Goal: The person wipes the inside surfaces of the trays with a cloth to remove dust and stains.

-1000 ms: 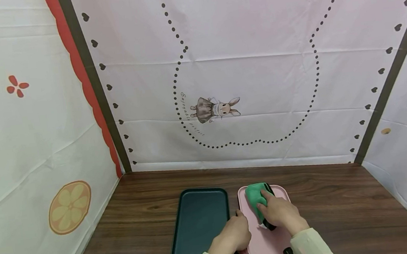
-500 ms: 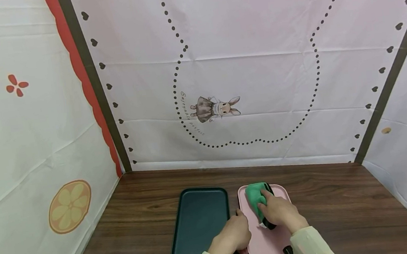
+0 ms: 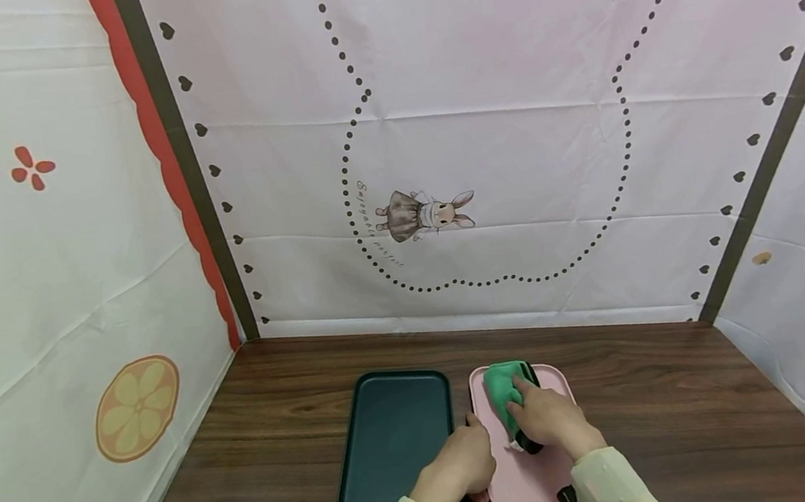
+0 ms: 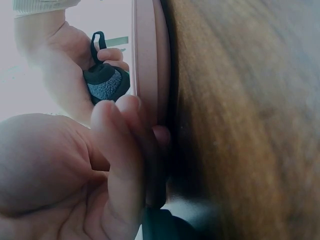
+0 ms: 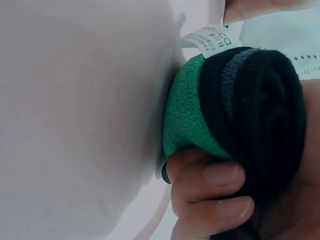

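head view, far left: a dark tray lies flat on the wooden table; no hand rests in it. i judge it stiff and rather light, best taken by its rim.
left hand: between the two trays, the left hand is at the left edge of the pink tray. its forearm comes up from below and leans to the right; one finger points away from the body. other fingers are bent, with fingertips near the pink rim; whether they pinch this rim, i cannot tell.
pink tray: stiff and smooth by its look, so it may slide when pushed; the raised rim seems the good place to steady it.
green cloth: the green cloth is over the far part of the pink tray, rolled or folded, with a dark border and a white tag. it should be soft, light, not slippery and not fragile; the layers could open, so better to hold round the thick middle than by the tag.
right hand: the right hand reaches from the lower right, its fingers curled round the cloth and gripping it, one finger lying along its top.
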### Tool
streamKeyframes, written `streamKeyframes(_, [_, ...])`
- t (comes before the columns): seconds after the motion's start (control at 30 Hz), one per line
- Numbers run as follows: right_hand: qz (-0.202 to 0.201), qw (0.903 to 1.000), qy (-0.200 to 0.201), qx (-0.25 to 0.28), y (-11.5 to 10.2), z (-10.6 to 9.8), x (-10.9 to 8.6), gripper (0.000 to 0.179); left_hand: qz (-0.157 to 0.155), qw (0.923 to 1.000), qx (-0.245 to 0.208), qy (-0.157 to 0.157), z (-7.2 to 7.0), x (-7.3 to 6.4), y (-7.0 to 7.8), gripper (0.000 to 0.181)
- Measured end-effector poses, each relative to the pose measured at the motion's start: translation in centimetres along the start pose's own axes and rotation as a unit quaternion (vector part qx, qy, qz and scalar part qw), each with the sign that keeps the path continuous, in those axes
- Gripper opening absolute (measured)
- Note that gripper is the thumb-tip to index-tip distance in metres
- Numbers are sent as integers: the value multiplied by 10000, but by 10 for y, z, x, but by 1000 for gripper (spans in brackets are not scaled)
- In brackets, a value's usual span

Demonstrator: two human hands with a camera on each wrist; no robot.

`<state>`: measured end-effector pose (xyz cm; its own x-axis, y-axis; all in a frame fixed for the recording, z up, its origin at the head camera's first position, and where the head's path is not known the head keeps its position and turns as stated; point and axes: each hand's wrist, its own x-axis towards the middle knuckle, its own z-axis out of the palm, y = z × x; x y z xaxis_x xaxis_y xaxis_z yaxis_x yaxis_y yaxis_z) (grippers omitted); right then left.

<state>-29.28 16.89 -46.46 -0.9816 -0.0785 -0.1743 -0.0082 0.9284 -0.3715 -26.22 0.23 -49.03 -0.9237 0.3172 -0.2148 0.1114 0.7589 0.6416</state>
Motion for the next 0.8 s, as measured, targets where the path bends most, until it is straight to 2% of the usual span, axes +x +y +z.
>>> streamKeyframes(0.27, [-206,9998,38,-29,-4,1,3,59,-45,10000,34,3,0,2,0,66])
streamKeyframes(0.8, [20,9997,-110,-213,-16,4,6,62,101,9999,2,-12,1,-4,0,66])
